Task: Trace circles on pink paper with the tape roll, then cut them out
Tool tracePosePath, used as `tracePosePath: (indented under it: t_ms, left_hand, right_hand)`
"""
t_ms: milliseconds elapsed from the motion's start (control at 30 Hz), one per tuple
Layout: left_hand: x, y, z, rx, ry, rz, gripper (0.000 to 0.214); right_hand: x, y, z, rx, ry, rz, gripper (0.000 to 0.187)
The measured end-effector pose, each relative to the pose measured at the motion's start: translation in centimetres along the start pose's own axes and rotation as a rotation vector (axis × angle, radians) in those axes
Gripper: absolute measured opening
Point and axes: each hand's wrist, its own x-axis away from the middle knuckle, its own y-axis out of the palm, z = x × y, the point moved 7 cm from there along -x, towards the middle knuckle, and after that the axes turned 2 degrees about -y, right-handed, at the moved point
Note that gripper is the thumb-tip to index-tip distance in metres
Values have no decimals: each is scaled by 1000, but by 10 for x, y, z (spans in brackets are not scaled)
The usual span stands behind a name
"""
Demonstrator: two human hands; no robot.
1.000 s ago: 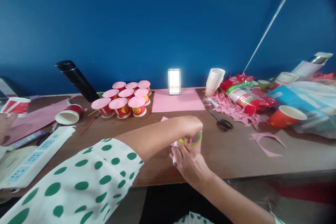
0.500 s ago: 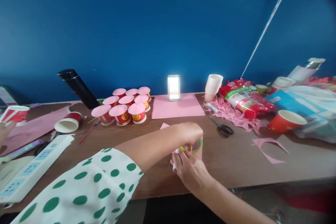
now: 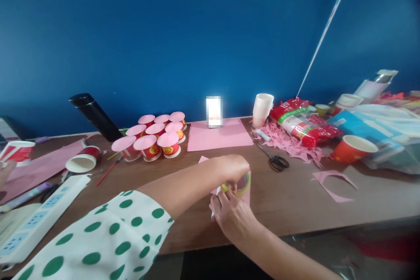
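Note:
My left hand [image 3: 231, 168] curls over a yellow-green tape roll [image 3: 243, 185] that rests on a small pink paper piece [image 3: 245, 193] near the table's front edge. My right hand [image 3: 231, 214] is closed just below it, fingers pinched on a thin white object whose end shows at its left side; I cannot name it. The two hands touch at the roll. My left sleeve is white with green dots.
Several pink-topped red cups [image 3: 154, 136] stand at the back, beside a black flask [image 3: 95, 117]. A pink sheet [image 3: 219, 134], black scissors [image 3: 274, 160], pink scraps, a red packet [image 3: 303, 122], an orange cup [image 3: 350, 150] and a white power strip [image 3: 39, 221] lie on the brown table [image 3: 295, 201].
The view has shifted slightly, so everything sits a little lower and further left. Both hands stay together at the tape roll with barely any movement.

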Motion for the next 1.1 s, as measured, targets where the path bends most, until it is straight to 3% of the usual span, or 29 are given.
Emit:
tracePosePath:
  t_ms: [200,600,1100]
  left_hand:
    - [1,1,2,-139,5,-50,44]
    - [-1,2,-1,-65,27,7,54]
    - [-1,3,-1,-21,39,17,55]
  right_hand:
    - [12,-6,2,-9,-57,-20,13]
    - [38,-15,16,-147,-95,-45,4]
    - [61,-37,59,-570,48,4,12]
